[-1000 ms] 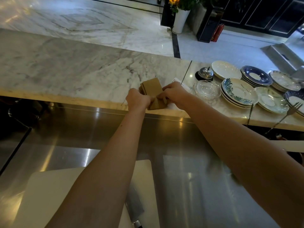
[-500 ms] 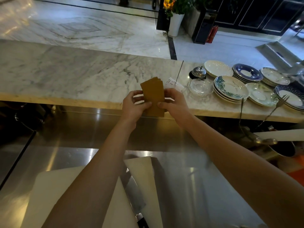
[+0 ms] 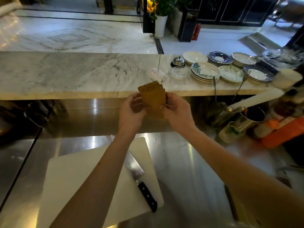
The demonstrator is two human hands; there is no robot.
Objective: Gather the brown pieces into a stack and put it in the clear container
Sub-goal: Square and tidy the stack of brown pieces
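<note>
Marble counter (image 3: 69,74) is running across the upper half of the frame; steel worktop (image 3: 189,170) is filling the lower half. White cutting board (image 3: 79,175) is lying at lower centre-left, a black-handled knife (image 3: 141,183) resting across its right part. Stacks of plates (image 3: 205,71) are sitting on the counter at upper right, a clear glass dish (image 3: 179,72) just left of them, a small paper slip (image 3: 156,75) beside that. At centre frame both hands are holding a stack of brown pieces (image 3: 153,97) upright in the air, in front of the counter's near edge. Left hand (image 3: 131,112) is pinching the stack's left side, fingers curled behind; right hand (image 3: 176,112) is pinching its right side.
</note>
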